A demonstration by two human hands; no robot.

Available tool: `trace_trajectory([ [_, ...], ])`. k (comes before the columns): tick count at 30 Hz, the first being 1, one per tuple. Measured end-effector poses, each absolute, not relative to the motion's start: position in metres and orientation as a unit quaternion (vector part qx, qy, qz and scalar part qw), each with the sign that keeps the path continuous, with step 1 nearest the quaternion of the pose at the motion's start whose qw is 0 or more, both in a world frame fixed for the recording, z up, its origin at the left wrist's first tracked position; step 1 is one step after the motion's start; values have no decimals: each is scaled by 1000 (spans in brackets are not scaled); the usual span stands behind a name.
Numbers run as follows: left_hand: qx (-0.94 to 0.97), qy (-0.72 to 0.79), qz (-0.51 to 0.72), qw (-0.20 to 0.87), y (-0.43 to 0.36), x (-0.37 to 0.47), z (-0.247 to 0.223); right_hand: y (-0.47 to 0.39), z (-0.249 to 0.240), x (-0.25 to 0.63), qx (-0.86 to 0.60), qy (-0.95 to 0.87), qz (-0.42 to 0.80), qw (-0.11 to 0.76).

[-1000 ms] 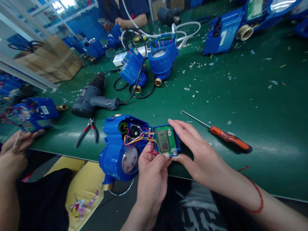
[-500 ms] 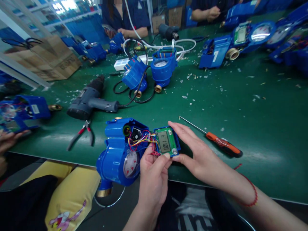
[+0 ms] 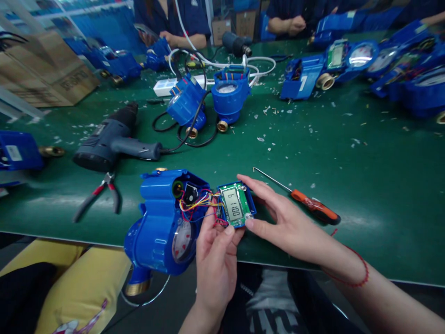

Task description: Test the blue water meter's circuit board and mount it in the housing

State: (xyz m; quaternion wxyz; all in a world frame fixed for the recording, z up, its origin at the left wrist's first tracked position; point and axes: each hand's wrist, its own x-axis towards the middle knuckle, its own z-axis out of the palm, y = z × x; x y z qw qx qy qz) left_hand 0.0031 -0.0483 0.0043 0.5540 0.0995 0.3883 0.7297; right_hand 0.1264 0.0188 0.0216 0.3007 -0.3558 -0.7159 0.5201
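A green circuit board with a lit-up digit display sits in a small blue housing. My left hand pinches its lower left edge, thumb on top. Around its right side curls my right hand, with the thumb at the lower corner and the forefinger along the upper edge. Thin coloured wires run from the board into the open compartment of a blue water meter. This meter lies tilted at the table's front edge, its round dial facing my left hand.
An orange-handled screwdriver lies right of my hands. Cutting pliers and a grey heat gun lie to the left. Two blue meters stand behind, by a white power strip. More meters lie at the right; people sit across the green table.
The view has shifted a little, so most things sit farther left. My right thumb has moved onto the board's lower corner; my left hand keeps its hold.
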Motion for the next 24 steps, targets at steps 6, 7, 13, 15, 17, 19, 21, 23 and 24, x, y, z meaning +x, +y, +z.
trace_trajectory([
  [6,88,380,733,557,-49,5,-1,12,17,114,-364,-659,568,333],
  [7,85,377,734,559,-49,5,-2,11,17,113,-365,-656,570,335],
  [13,83,364,733,568,-49,4,-1,9,16,112,-368,-639,585,338],
  [15,87,360,735,568,-49,4,0,9,15,113,-370,-632,590,340],
  [17,87,357,735,569,-50,5,0,8,15,113,-370,-628,593,342],
  [19,85,357,734,571,-50,6,1,9,15,113,-367,-623,599,343],
  [21,89,357,733,572,-49,6,1,10,14,112,-359,-610,617,345],
  [23,95,359,733,570,-48,7,0,11,12,111,-348,-584,646,347],
  [24,98,360,734,568,-48,8,-1,12,11,110,-341,-570,661,348],
])
